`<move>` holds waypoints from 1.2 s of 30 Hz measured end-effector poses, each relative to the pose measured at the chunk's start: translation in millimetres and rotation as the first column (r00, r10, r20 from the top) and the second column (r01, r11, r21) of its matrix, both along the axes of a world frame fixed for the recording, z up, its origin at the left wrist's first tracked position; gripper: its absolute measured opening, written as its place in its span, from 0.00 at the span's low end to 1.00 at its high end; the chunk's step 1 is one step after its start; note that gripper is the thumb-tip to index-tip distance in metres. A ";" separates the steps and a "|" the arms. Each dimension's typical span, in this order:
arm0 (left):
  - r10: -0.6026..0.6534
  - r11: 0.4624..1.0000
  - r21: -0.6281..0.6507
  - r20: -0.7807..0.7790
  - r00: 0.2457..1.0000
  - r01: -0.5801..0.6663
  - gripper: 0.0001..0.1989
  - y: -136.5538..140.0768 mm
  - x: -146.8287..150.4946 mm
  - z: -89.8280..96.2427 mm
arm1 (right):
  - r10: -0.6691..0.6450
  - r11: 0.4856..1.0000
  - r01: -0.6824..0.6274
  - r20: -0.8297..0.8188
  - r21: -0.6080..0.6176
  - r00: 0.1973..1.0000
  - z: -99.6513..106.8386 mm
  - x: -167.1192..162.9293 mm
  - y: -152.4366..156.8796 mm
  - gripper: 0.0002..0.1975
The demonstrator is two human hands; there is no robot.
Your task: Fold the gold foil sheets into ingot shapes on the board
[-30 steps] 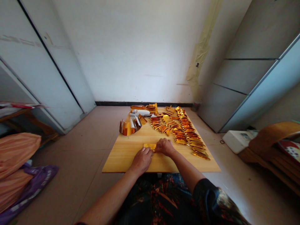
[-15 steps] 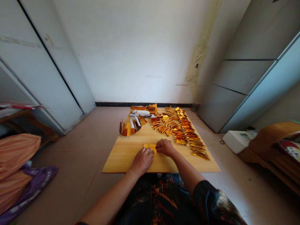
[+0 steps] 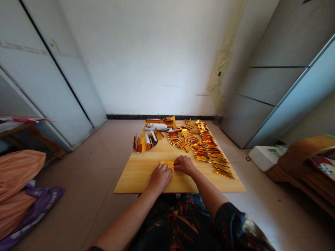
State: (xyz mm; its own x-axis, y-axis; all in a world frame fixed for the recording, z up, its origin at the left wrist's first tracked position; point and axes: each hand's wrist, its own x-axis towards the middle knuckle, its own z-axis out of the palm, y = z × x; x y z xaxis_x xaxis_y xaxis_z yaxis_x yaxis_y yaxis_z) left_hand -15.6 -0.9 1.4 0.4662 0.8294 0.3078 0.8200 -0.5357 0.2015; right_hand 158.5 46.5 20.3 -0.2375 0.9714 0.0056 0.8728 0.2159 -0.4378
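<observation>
A sheet of gold foil paper (image 3: 167, 162) lies on the wooden board (image 3: 138, 174) close to its front edge. My left hand (image 3: 160, 177) rests on the sheet's near left part, fingers together and pressing it down. At the sheet's right end, my right hand (image 3: 184, 164) pinches the paper between thumb and fingers. Both hands cover part of the paper, so its exact folds are hidden. Farther right, rows of folded gold foil pieces (image 3: 209, 143) overlap one another along the board.
Curled loose foil sheets (image 3: 142, 143) stand at the board's left, with a white roll-like bundle (image 3: 157, 126) behind them. Beyond the board is a white wall (image 3: 157, 62). Grey cabinets (image 3: 261, 83) stand right, a purple bag (image 3: 47, 198) lies left, and a white box (image 3: 264, 157) sits right.
My left hand has shifted very slightly to the right on the paper. The right hand keeps its pinch, and the folded pieces lie as before.
</observation>
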 end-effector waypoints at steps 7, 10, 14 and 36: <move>0.165 0.986 -0.001 0.002 0.986 -0.165 0.10 3.0 11.3 2.0 | 0.013 1.000 -0.013 -0.009 0.000 1.000 -2.0 2.2 0.1 0.10; 0.175 0.984 -0.011 -0.004 0.985 -0.175 0.08 0.5 11.9 4.0 | 0.056 0.997 -0.058 0.036 0.053 0.998 -1.4 3.6 -0.7 0.10; 0.155 0.988 -0.006 -0.028 0.988 -0.155 0.08 0.7 7.8 6.6 | 0.138 0.980 -0.159 0.166 0.122 0.976 4.1 0.9 -12.0 0.09; 0.061 0.997 -0.046 0.067 0.996 -0.058 0.12 30.0 -22.2 -2.9 | 0.314 0.915 -0.331 0.108 0.232 0.943 -2.6 -12.8 -31.2 0.05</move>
